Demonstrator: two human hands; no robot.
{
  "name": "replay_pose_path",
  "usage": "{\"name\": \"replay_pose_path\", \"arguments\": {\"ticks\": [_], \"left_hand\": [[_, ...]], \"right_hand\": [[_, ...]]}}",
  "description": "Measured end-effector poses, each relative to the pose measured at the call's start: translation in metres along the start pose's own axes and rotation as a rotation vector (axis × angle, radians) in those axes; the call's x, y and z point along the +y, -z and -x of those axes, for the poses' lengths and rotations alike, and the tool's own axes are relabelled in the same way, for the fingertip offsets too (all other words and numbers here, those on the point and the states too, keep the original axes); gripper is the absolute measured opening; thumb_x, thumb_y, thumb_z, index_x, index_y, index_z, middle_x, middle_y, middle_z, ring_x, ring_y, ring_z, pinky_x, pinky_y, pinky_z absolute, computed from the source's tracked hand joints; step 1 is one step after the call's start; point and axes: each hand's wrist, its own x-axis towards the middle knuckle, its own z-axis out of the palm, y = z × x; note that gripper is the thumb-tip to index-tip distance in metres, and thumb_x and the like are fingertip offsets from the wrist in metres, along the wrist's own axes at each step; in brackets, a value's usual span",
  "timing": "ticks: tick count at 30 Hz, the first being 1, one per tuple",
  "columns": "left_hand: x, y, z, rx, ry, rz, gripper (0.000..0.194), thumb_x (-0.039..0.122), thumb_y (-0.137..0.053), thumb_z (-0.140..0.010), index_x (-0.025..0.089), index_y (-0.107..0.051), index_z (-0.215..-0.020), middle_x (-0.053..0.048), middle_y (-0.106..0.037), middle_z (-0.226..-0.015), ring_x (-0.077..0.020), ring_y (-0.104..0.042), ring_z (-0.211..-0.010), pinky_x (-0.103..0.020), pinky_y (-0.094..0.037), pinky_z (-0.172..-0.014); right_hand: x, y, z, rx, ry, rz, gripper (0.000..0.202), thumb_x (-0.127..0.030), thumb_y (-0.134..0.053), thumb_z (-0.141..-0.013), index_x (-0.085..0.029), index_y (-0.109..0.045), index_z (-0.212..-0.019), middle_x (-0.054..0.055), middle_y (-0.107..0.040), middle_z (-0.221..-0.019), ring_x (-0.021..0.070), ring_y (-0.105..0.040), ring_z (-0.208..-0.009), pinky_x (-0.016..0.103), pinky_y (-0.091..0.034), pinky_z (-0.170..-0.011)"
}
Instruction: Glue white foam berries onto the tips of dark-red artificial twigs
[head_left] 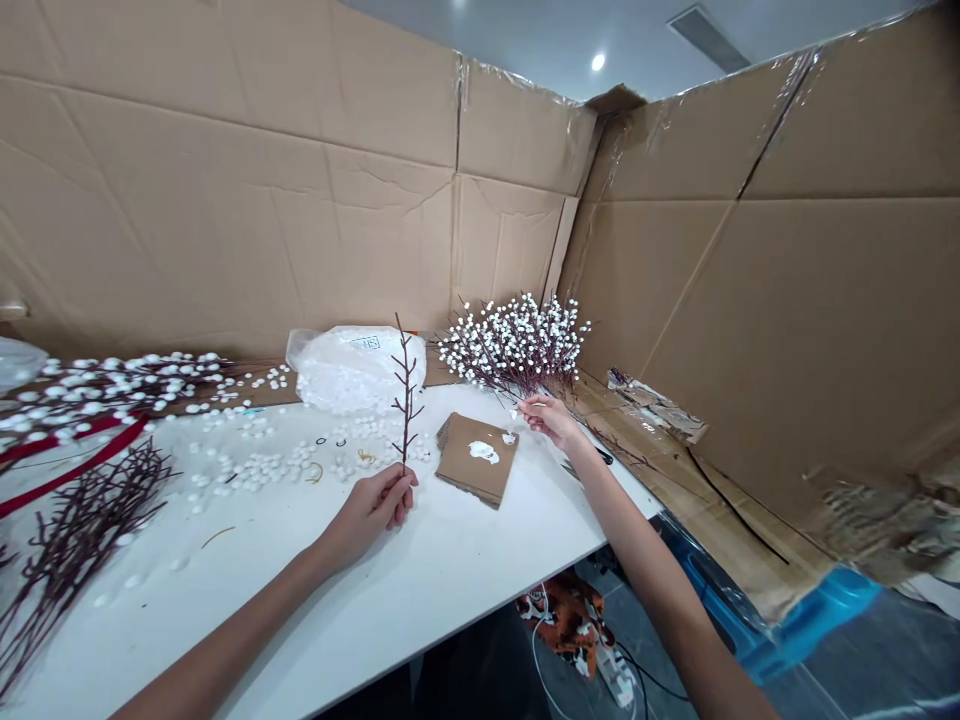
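My left hand (384, 496) is closed around the lower end of a bare dark brown twig (407, 392) with short side shoots, held upright above the white table. Out to the right, my right hand (549, 418) has its fingertips pinched together. A small white piece (514, 412) shows at those fingertips, too small to name. Just left of and below this hand lies a cardboard piece (466, 474) with a smear of white paste (484, 452) on it. Behind the hand is a bunch of brown twigs with white berries (517, 345).
Loose white balls (262, 467) are scattered over the left half of the white table (300, 590). A clear plastic bag (352, 365) stands behind them. Bare twigs (97, 530) and white-berried stems (127, 385) lie at left. Tall cardboard walls (225, 220) enclose the back and right.
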Motion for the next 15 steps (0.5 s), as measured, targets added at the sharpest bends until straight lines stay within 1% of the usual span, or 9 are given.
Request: {"name": "replay_pose_path", "arguments": {"ticks": [2, 4, 6, 9, 10, 12, 13, 14, 15], "left_hand": [[0.001, 0.000, 0.001, -0.001, -0.001, -0.001, 0.030, 0.047, -0.040, -0.089, 0.019, -0.050, -0.083, 0.002, -0.052, -0.066, -0.0101, -0.048, -0.053, -0.022, -0.039, -0.049], [0.001, 0.000, 0.002, 0.000, -0.002, -0.001, 0.031, 0.048, -0.040, -0.089, 0.019, -0.049, -0.082, 0.002, -0.052, -0.066, -0.0101, -0.048, -0.052, -0.023, -0.039, -0.049], [-0.001, -0.001, 0.002, 0.004, -0.005, 0.007, 0.031, 0.048, -0.040, -0.089, 0.019, -0.049, -0.082, 0.002, -0.052, -0.066, -0.0101, -0.048, -0.053, -0.023, -0.039, -0.049], [-0.005, -0.001, 0.002, 0.013, -0.010, 0.028, 0.030, 0.047, -0.040, -0.089, 0.019, -0.049, -0.084, 0.002, -0.052, -0.067, -0.0097, -0.048, -0.053, -0.022, -0.039, -0.048], [-0.006, -0.001, 0.002, 0.016, -0.013, 0.031, 0.030, 0.047, -0.040, -0.089, 0.019, -0.049, -0.084, 0.002, -0.052, -0.067, -0.0096, -0.048, -0.053, -0.022, -0.039, -0.048], [-0.007, -0.001, 0.003, 0.024, -0.021, 0.035, 0.030, 0.046, -0.039, -0.090, 0.019, -0.049, -0.084, 0.002, -0.053, -0.067, -0.0093, -0.048, -0.052, -0.022, -0.038, -0.048], [-0.007, -0.001, 0.003, 0.031, -0.025, 0.035, 0.029, 0.046, -0.039, -0.090, 0.019, -0.049, -0.085, 0.002, -0.053, -0.067, -0.0090, -0.048, -0.052, -0.022, -0.038, -0.049], [-0.007, -0.001, 0.004, 0.040, -0.029, 0.035, 0.029, 0.045, -0.039, -0.090, 0.019, -0.049, -0.085, 0.003, -0.053, -0.067, -0.0087, -0.048, -0.051, -0.021, -0.038, -0.048], [-0.007, -0.001, 0.004, 0.050, -0.033, 0.035, 0.029, 0.045, -0.039, -0.090, 0.019, -0.049, -0.084, 0.003, -0.053, -0.067, -0.0084, -0.047, -0.051, -0.021, -0.037, -0.048]], "right_hand": [[-0.011, -0.009, 0.009, -0.041, 0.020, -0.165, 0.008, -0.022, -0.058, -0.084, -0.015, -0.056, -0.082, -0.003, -0.055, -0.069, 0.0055, -0.051, -0.055, 0.018, -0.046, -0.052], [-0.025, -0.022, 0.021, -0.111, 0.043, -0.317, 0.008, -0.020, -0.060, -0.081, -0.018, -0.054, -0.076, -0.003, -0.054, -0.065, 0.0058, -0.051, -0.055, 0.017, -0.046, -0.051], [-0.040, -0.039, 0.035, -0.188, 0.075, -0.447, 0.008, -0.021, -0.062, -0.078, -0.020, -0.054, -0.076, -0.001, -0.055, -0.068, 0.0069, -0.052, -0.058, 0.016, -0.048, -0.051], [-0.062, -0.065, 0.059, -0.284, 0.135, -0.609, 0.010, -0.023, -0.063, -0.076, -0.023, -0.054, -0.078, -0.001, -0.053, -0.069, 0.0067, -0.052, -0.061, 0.012, -0.049, -0.049], [-0.069, -0.073, 0.066, -0.331, 0.151, -0.687, 0.010, -0.023, -0.063, -0.075, -0.023, -0.054, -0.080, -0.002, -0.052, -0.068, 0.0057, -0.051, -0.060, 0.009, -0.048, -0.047], [-0.080, -0.087, 0.077, -0.503, 0.139, -0.932, 0.018, -0.018, -0.066, -0.072, -0.021, -0.056, -0.087, -0.004, -0.049, -0.063, 0.0031, -0.050, -0.057, 0.002, -0.044, -0.043], [-0.085, -0.093, 0.080, -0.575, 0.126, -1.016, 0.022, -0.016, -0.068, -0.071, -0.020, -0.056, -0.089, -0.005, -0.049, -0.062, 0.0020, -0.050, -0.055, 0.000, -0.043, -0.042], [-0.089, -0.099, 0.081, -0.630, 0.114, -1.066, 0.025, -0.015, -0.070, -0.069, -0.019, -0.057, -0.090, -0.006, -0.050, -0.061, 0.0013, -0.050, -0.055, -0.001, -0.042, -0.041], [-0.091, -0.104, 0.080, -0.656, 0.111, -1.068, 0.027, -0.015, -0.072, -0.067, -0.019, -0.058, -0.089, -0.006, -0.052, -0.061, 0.0011, -0.051, -0.054, -0.001, -0.042, -0.041]]}}
